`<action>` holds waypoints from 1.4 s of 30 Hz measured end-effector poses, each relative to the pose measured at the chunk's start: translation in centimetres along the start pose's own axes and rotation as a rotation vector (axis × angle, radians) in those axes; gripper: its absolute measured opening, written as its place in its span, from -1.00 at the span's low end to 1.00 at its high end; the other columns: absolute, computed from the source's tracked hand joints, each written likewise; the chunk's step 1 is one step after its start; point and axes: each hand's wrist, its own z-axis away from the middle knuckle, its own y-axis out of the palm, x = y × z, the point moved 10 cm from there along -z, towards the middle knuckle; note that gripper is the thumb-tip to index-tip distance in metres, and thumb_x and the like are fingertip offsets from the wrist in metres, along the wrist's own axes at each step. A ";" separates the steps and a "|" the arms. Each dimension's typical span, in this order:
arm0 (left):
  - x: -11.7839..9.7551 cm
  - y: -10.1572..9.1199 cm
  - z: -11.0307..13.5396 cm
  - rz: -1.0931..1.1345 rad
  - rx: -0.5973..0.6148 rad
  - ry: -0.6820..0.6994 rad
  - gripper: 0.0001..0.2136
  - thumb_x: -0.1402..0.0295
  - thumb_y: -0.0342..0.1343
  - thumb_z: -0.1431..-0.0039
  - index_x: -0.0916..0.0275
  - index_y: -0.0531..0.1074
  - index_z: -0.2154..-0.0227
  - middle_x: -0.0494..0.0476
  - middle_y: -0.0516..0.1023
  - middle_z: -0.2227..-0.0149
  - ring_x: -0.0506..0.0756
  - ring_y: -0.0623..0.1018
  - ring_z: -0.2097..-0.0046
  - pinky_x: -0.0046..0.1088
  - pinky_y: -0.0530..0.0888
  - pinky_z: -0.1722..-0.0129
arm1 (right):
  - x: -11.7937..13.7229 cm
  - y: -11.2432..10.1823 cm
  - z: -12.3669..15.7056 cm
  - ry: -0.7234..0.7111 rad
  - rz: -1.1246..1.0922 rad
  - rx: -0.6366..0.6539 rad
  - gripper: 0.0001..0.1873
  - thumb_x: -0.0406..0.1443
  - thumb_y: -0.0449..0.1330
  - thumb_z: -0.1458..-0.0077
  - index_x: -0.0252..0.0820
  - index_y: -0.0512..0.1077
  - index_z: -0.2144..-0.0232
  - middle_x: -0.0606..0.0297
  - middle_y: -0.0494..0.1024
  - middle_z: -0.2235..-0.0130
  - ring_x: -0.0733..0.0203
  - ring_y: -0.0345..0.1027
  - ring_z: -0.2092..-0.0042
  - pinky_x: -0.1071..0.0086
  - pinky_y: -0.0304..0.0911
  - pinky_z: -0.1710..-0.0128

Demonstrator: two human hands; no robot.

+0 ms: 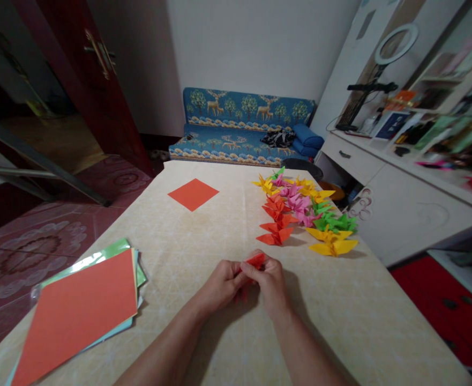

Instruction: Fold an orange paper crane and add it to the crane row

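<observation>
Both grips are pinched shut on a small folded paper piece [255, 261]; the left hand [220, 284] and right hand [274, 283] meet fingertip to fingertip just above the pale surface [219, 230], near its front middle; the piece is orange-red, creased, and half hidden by fingers. Beyond it to the right lie folded paper figures [304, 212] in orange, pink, yellow and green; farther back lies a flat orange square [193, 194]; at left is a stack of coloured sheets [79, 311], orange on top.

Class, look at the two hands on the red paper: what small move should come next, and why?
Probably pinch the crease flat. The left hand and right hand both grip the small red paper, partly folded and not yet shaped like the winged figures lined up on the table beyond.
</observation>
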 end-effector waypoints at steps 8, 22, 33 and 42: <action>-0.1 1.2 -0.1 0.122 0.070 -0.044 -0.62 0.05 0.02 -0.15 0.29 0.32 0.56 0.01 0.36 0.74 -0.09 0.25 0.72 -0.61 0.11 0.70 | -1.0 -1.3 0.3 0.017 -0.104 -0.126 -0.75 -0.22 0.27 0.04 -0.24 0.35 0.60 0.46 0.24 0.65 0.42 0.03 0.61 0.51 -0.06 0.63; 0.2 1.8 0.2 0.119 0.135 -0.070 -0.61 0.04 0.02 -0.15 0.31 0.37 0.52 0.02 0.39 0.73 -0.08 0.27 0.71 -0.59 0.20 0.65 | -1.1 -1.8 1.1 0.066 -0.139 -0.300 -0.54 0.04 0.16 -0.01 -0.22 0.34 0.63 0.45 0.22 0.73 0.40 0.01 0.71 0.51 -0.10 0.75; 0.0 -0.5 -0.6 0.128 -0.121 0.015 -0.65 0.09 0.02 -0.16 0.31 0.36 0.50 -0.05 0.33 0.74 -0.09 0.25 0.71 -0.62 0.15 0.68 | -0.1 -1.6 -0.2 -0.064 -0.046 -0.168 -0.59 0.02 0.12 -0.07 -0.17 0.34 0.57 0.39 0.34 0.59 0.32 0.16 0.56 0.47 0.09 0.58; 0.4 0.0 -0.5 0.110 -0.112 -0.016 -0.63 0.04 0.06 -0.11 0.29 0.35 0.53 -0.05 0.32 0.76 -0.08 0.24 0.74 -0.60 0.15 0.73 | 0.7 -1.9 0.6 -0.102 0.112 -0.281 -0.53 -0.03 0.10 -0.11 -0.17 0.19 0.69 0.45 0.18 0.69 0.37 0.04 0.61 0.47 -0.04 0.61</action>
